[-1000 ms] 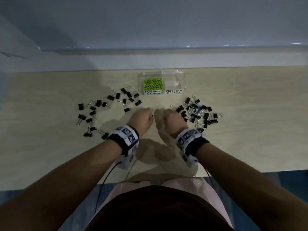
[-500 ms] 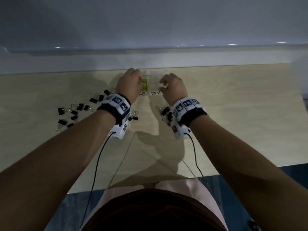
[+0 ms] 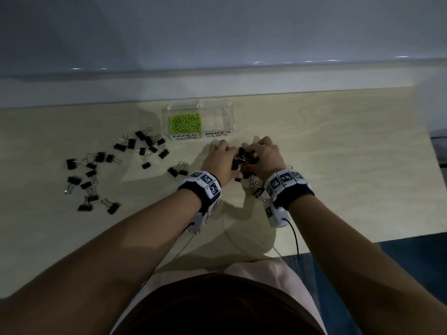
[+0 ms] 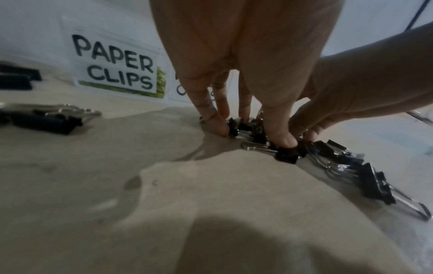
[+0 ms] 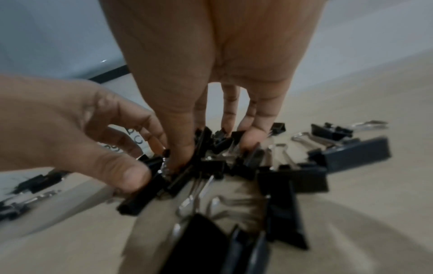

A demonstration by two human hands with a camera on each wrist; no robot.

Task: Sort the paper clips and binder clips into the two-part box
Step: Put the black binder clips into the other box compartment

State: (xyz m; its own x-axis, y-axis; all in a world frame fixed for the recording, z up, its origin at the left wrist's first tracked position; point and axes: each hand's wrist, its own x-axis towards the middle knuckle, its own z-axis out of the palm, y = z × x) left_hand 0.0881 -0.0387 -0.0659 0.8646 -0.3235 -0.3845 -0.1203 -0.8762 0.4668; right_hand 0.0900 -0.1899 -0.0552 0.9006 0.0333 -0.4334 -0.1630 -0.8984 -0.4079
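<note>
A clear two-part box (image 3: 165, 122) stands at the back of the table. Its left part, labelled PAPER CLIPS (image 4: 114, 68), holds green paper clips (image 3: 185, 122). The right part, labelled BINDER CLIPS (image 3: 217, 134), looks bare inside. Just in front of it, my left hand (image 3: 221, 160) and right hand (image 3: 264, 157) cup a heap of black binder clips (image 3: 244, 157) between them. Curled fingers of both hands dig into the heap (image 5: 281, 176). The left thumb (image 5: 131, 176) presses on one clip. Several clips trail from the heap toward my right wrist (image 4: 374, 185).
Many more black binder clips (image 3: 108, 165) lie scattered over the left half of the wooden table (image 3: 338, 165), and a pair (image 3: 177, 169) lies near my left wrist. A wall runs behind the box. The table's near edge is close to my body.
Half a second ago both hands were up at the box. They have come back toward me and to the right and now close around the right-hand heap of binder clips.
</note>
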